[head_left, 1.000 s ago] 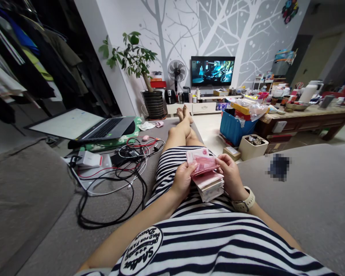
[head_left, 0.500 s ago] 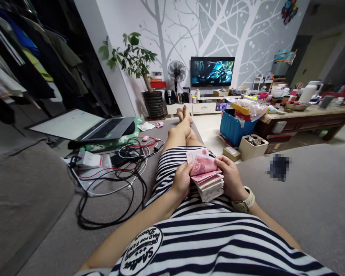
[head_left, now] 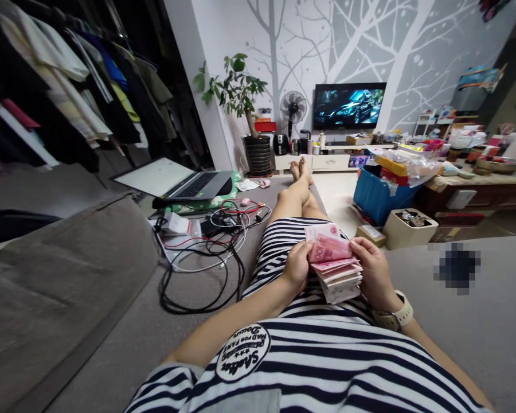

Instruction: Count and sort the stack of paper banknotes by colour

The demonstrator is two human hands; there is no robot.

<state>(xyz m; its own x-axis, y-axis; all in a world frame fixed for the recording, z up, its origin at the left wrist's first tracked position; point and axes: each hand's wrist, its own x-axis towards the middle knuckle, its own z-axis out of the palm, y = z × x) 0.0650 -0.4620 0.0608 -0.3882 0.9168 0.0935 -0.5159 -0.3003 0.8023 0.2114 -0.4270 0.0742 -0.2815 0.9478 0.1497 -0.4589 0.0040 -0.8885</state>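
Observation:
A thick wad of banknotes (head_left: 336,274), folded over, rests above my striped lap, pink notes on top and paler edges below. My left hand (head_left: 298,265) grips its left side, thumb on the pink notes. On the other side, my right hand (head_left: 372,269) pinches the upper right corner of a pink note between thumb and finger. One pink note sticks up beyond the fold at the far side. A pale watch (head_left: 396,312) is on my right wrist. The fingers beneath the wad are hidden.
Tangled cables (head_left: 198,264) and a white charger (head_left: 176,225) lie on the sofa to my left, near an open laptop (head_left: 198,183). A blue bin (head_left: 380,195) and a white bin (head_left: 410,228) stand by the cluttered table (head_left: 494,186) at right. A television (head_left: 348,107) is on ahead.
The view has swung left, so everything sits further right in the picture. Both hands keep nearly the same hold on the banknotes.

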